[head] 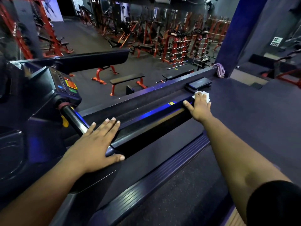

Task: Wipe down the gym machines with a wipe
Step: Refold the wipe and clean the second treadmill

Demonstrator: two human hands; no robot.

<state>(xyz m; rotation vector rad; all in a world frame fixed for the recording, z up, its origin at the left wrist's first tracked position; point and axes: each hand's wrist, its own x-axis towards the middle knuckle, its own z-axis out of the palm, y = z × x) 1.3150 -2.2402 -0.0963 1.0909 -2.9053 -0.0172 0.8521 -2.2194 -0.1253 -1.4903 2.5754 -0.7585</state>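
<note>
pressing the white wipe [205, 95] onto the far end of the treadmill's black side rail [156, 115], your right hand [200, 107] lies flat over it, fingers straight, thumb spread along the rail. your left hand [99, 141] rests open near the rail's front end, fingers straight, holding nothing. console [65, 84] sits to the left; a purple cloth [219, 70] hangs on the ledge beyond.

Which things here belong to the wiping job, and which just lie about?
Job:
white crumpled wipe
right hand pressing it
black treadmill side rail
left hand resting flat on the rail

Lying about:
purple cloth draped on the ledge
black flat bench with red legs
</note>
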